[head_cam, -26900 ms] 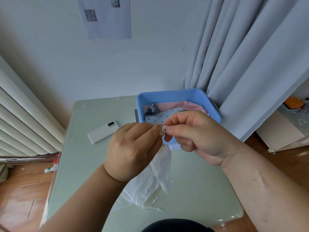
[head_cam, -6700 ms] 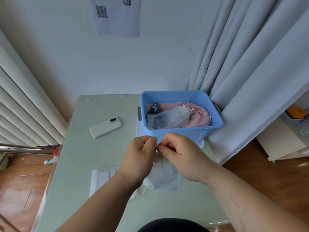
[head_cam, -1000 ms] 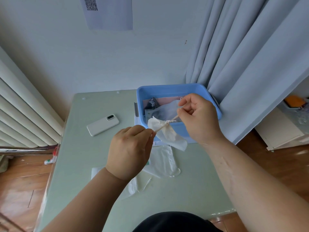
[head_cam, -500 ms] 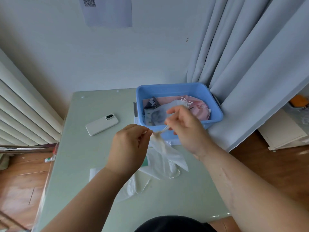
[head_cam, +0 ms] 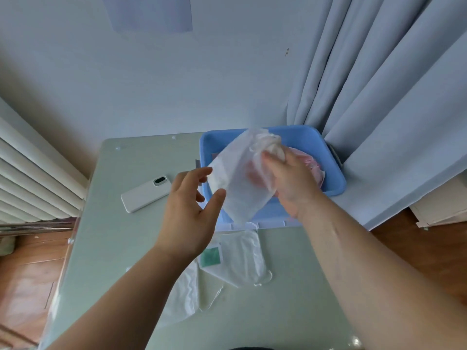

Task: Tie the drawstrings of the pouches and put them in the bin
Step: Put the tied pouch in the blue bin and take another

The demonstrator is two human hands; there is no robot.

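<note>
The right grip (head_cam: 288,183) is clenched on the gathered neck of the sheer white pouch (head_cam: 240,183), fingers wrapped into the fabric, and the pouch slants down to the left from there: neck above the blue bin (head_cam: 336,178), lower end hanging out past the bin's near-left rim. The left grip (head_cam: 188,213) is released, fingers spread, thumb and forefinger right at the pouch's lower corner. Touching it or just shy of it, I cannot tell. Here is the danger as I read it: let go now and that trailing end likely drapes over the rim, and fabric this light could slide straight back out onto the desk (head_cam: 121,248). It would land among the loose pouches (head_cam: 242,258) lying flat there beside a green card (head_cam: 211,256), and a tied one could get muddled with the untied. The knot is buried in the right grip, so whether it is snug is anyone's guess; a slack one may pull open, or the cord may snag a finger on release. The bin already holds a pink pouch (head_cam: 316,168) and sits at the desk's far right corner against the curtain (head_cam: 379,122), so a heavy push could shove it. The phone (head_cam: 146,195) lies well off to the left, out of trouble
</note>
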